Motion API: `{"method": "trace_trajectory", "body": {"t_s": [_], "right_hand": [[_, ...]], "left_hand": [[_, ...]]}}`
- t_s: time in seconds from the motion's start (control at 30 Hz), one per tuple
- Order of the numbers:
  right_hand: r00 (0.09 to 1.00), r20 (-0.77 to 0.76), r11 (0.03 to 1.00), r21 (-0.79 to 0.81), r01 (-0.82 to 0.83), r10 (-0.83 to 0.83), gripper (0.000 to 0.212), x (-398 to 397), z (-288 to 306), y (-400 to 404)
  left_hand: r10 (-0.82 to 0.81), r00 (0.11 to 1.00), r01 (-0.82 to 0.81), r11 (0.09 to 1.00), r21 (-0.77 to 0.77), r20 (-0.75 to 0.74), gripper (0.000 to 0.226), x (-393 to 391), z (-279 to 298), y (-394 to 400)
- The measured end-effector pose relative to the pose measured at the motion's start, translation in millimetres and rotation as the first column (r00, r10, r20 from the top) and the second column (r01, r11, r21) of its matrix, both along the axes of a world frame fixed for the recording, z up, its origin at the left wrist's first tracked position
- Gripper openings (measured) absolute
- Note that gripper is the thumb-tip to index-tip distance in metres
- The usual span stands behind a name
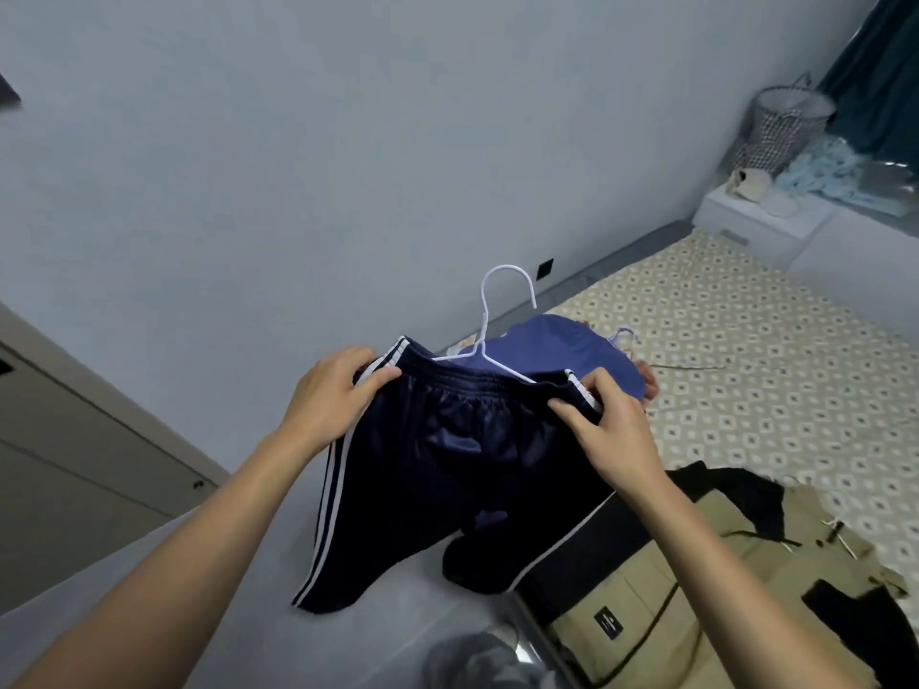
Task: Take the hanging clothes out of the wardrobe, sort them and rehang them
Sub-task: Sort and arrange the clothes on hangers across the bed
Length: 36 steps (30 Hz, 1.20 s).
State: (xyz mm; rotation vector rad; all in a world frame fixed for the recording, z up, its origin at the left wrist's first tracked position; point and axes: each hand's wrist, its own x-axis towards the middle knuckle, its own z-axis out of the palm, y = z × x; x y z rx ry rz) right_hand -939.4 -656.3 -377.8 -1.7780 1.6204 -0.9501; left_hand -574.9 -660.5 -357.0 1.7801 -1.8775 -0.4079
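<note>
Both hands, left [334,390] and right [610,425], pinch the waistband of navy shorts [447,469] apparently on a white hanger [490,335], above the bed [746,350].

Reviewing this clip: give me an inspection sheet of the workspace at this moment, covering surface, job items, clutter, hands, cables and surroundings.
Surface: bed with a patterned cover, clothes lying on it.
Job's things: navy shorts with white side stripes, held up by the waistband on a white wire hanger; blue garment on the bed behind; beige garment and black garment at lower right.
Clutter: checked basket, pale blue bundle and a small cream object on the white ledge.
Hands: left hand and right hand each pinch a waistband corner.
Cables: nothing seen.
Surroundings: plain grey wall, dark teal curtain, dark wall socket.
</note>
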Motion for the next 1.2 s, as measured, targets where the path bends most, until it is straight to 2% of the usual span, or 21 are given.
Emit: {"method": "trace_trajectory", "body": {"t_s": [0.23, 0.47, 0.67, 0.77, 0.93, 1.07, 1.2], "right_hand": [[0.986, 0.074, 0.987, 0.077, 0.143, -0.149, 0.038, -23, -20, -77], [0.966, 0.084, 0.963, 0.131, 0.234, -0.246, 0.035, -67, -32, -141], [0.909, 0.030, 0.902, 0.138, 0.409, -0.416, 0.032, -99, -43, -205], [0.883, -0.011, 0.866, 0.188, 0.463, -0.470, 0.035, -111, -63, -240], [0.859, -0.102, 0.803, 0.315, 0.506, -0.501, 0.026, -118, -117, -299], [0.863, -0.201, 0.737, 0.452, 0.502, -0.464, 0.035, -130, -173, -343], [0.849, -0.285, 0.656, 0.543, 0.525, -0.444, 0.044, -145, -227, -375]], "left_hand": [[-0.146, 0.988, 0.144, 0.989, 0.034, 0.044, 0.044, -32, 3, -127], [-0.321, 0.944, 0.318, 0.947, 0.042, 0.073, 0.050, -85, 1, -256], [-0.448, 0.893, 0.447, 0.894, 0.026, 0.046, 0.051, -137, -20, -376], [-0.489, 0.872, 0.487, 0.872, 0.038, 0.039, 0.049, -163, -49, -433], [-0.571, 0.818, 0.558, 0.817, 0.146, 0.064, 0.053, -193, -127, -514], [-0.622, 0.782, 0.582, 0.754, 0.304, 0.046, 0.055, -210, -195, -570], [-0.673, 0.732, 0.602, 0.713, 0.359, 0.109, 0.048, -232, -248, -609]]}}
